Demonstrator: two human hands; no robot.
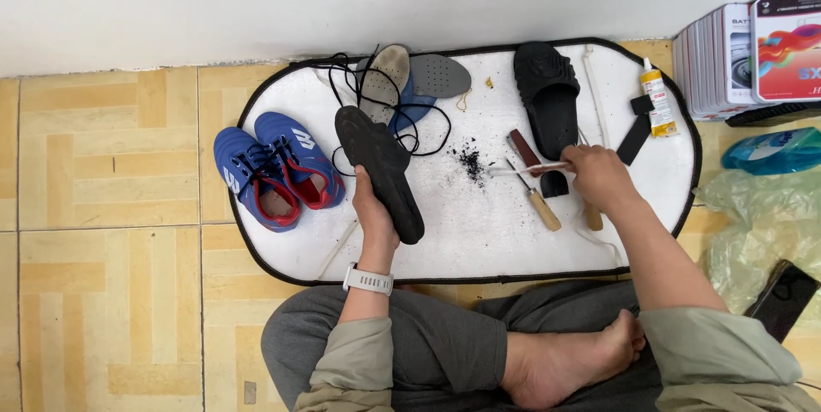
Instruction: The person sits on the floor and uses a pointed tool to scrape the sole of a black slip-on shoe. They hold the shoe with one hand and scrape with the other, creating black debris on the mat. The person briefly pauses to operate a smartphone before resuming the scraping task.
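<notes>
Two hands: both are seen low in the frame, above a white oval mat with black edging [479,241] laid on the tiled floor.
Left hand [369,207]: its grip is closed around the lower end of a black flat shoe sole [380,168], fingers wrapped behind it, thumb on the near edge.
Sole axis: the long axis runs from upper left to lower right of the frame centre, with the toe end raised toward the loose black laces [410,121].
Right hand [599,177]: its grip is pinched together on a thin pale stick-like tool [526,169], held almost level with its free tip pointing left.
Key relation: the sole lies to the left of the stick tip, well apart from it, with a small heap of dark crumbs [469,162] on the mat between them. The right hand is the nearer one to the tools; the left alone carries the sole.
Tools under the right hand: a wooden-handled knife [537,200] and a brown-handled blade [523,148] lie on the mat just beside the stick.
Right of frame: a black slide sandal [547,95] and a small yellow glue bottle [657,102] are seen.
Left of frame: a pair of blue sports shoes with red lining [274,168] sits on the mat's left end.
Upper centre: a grey insole [440,75] lies flat.
</notes>
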